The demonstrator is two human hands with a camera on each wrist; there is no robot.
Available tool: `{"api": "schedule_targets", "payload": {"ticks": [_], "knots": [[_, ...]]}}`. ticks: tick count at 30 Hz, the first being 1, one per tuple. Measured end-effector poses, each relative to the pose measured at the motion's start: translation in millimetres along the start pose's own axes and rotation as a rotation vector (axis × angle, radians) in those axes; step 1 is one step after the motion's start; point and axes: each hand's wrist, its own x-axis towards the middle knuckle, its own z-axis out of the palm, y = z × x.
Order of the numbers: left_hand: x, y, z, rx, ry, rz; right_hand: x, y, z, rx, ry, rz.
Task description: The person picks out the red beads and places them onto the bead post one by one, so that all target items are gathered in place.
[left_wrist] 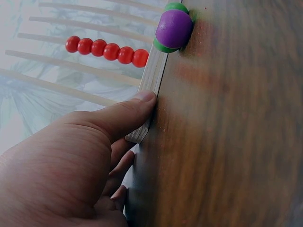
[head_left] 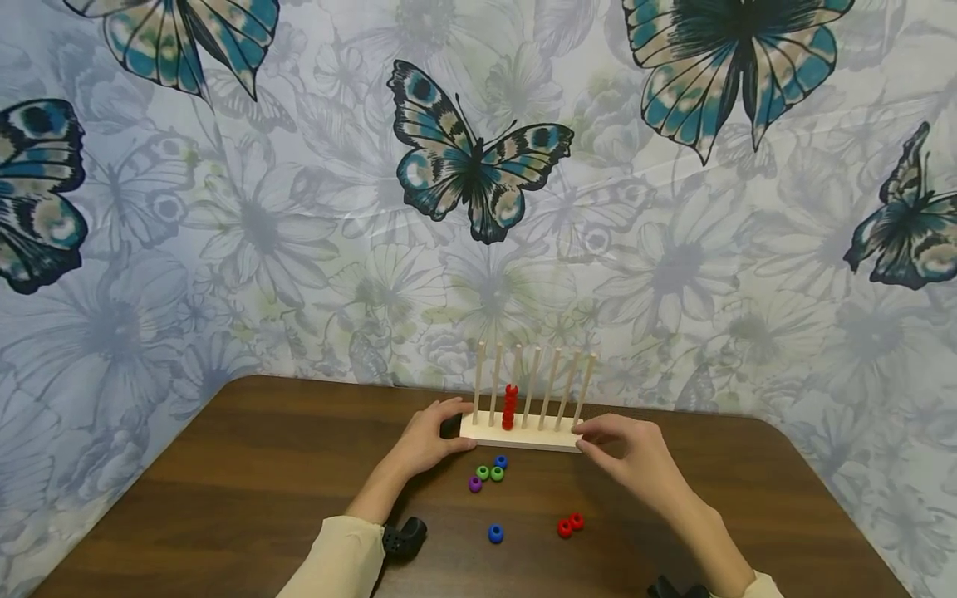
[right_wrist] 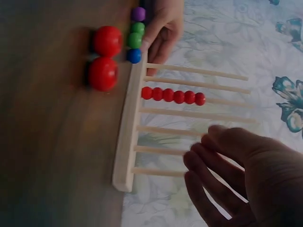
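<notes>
A pale wooden peg rack [head_left: 523,437] stands on the table, its upright pegs in one row. Several red beads [head_left: 509,407] are stacked on the third peg from the left. My left hand [head_left: 426,438] grips the rack's left end; in the left wrist view the thumb [left_wrist: 142,101] lies on the base's front edge. By the right end is my right hand [head_left: 635,455], its fingers loosely bent with nothing between them. The right wrist view shows those fingers [right_wrist: 208,158] near the pegs; whether they touch the rack I cannot tell.
Before the rack lie a blue bead [head_left: 501,461], two green beads [head_left: 483,473] and a purple bead [head_left: 475,484]. Closer to me are another blue bead [head_left: 496,533] and two loose red beads [head_left: 565,527]. A butterfly-patterned cloth [head_left: 478,291] hangs behind the brown table [head_left: 247,465].
</notes>
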Motion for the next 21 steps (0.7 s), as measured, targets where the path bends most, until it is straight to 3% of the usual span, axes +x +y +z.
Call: {"api": "schedule_targets", "payload": {"ticks": [3,8,11,15,21], "knots": [[1.1,0.0,0.9,0.002,0.007,-0.002,-7.7,6.4,-2.9,0.074,-0.115,0.040],[2.6,-0.8,1.5,-0.006,0.009,-0.010,-12.9,10.3,-6.7,0.245,-0.420,0.166],[3.1,-2.5,0.5,-0.018,0.007,-0.009,-13.6,7.8,-4.4,0.294,-0.558,0.214],[4.7,-4.0,-1.0,-0.022,-0.001,-0.001,-14.9,5.9,-0.4,0.333,-0.625,0.210],[7.3,-3.3,-1.4,-0.025,-0.010,0.012,-17.3,11.4,6.3,0.332,-0.628,0.184]]}}
